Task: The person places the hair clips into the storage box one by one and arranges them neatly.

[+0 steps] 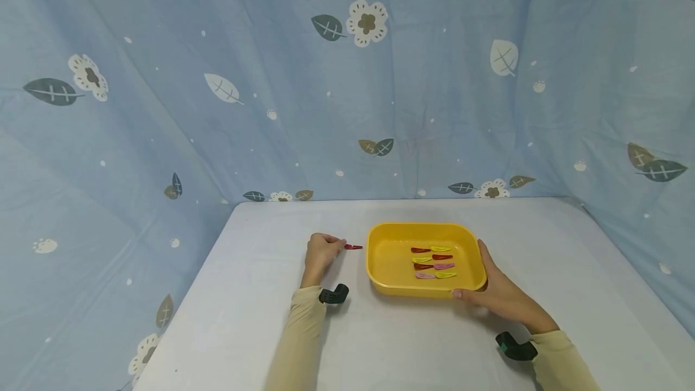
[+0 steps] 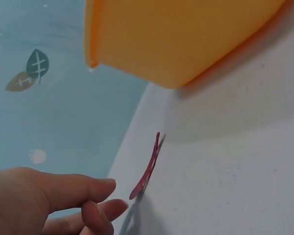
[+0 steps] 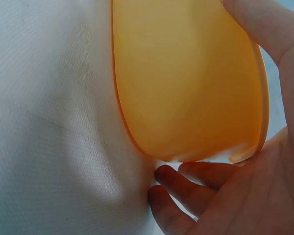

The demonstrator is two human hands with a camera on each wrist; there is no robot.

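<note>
A red snap hair clip (image 1: 353, 247) lies on the white table left of a yellow tray (image 1: 385, 288). My left hand (image 1: 321, 253) is beside that clip; in the left wrist view a small gap shows between the fingertips (image 2: 108, 188) and the clip (image 2: 148, 169). My right hand (image 1: 502, 291) grips the tray's right end, thumb on the front rim, fingers along the right side. In the right wrist view this hand (image 3: 264, 181) wraps the tray's corner (image 3: 186, 98). Inside the tray, red, yellow and pink hair clips (image 1: 444, 266) lie in two columns.
The white table (image 1: 402, 343) reaches back to a blue patterned curtain (image 1: 304, 113), which also hangs along both sides. A black wrist camera (image 1: 333, 294) sits on the left wrist, another black camera (image 1: 516, 347) on the right.
</note>
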